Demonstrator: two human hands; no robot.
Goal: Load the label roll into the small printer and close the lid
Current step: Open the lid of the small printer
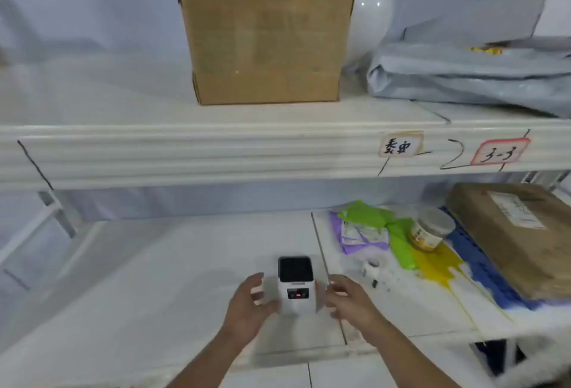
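- Step in hand, as judged: approach to the small printer [296,285]. Neither loading nor lid closure appears done.
- The printer stands upright on the lower shelf [173,267], near its front edge. A dark panel sits at its top and a small red light shows on its front face. Blur prevents telling whether the lid is open or shut.
- Left hand [247,307]: grip spread, fingers curled, flanking the printer's left side. It holds nothing; contact with the casing cannot be told through the blur.
- Right hand [347,298]: grip likewise spread and empty, flanking the printer's right side, near or just touching it.
- The printer therefore lies between the two hands, slightly beyond the palms.
- A small white roll-like object [371,267] lies on the shelf to the right of the printer, just beyond the right hand and apart from it. It is probably the label roll, though too blurred to confirm.
- Next move, as judged: steady the casing with one hand, free the lid, then reach right for the roll.
- Caution: clutter lies near the roll, including a tipped jar [431,230].
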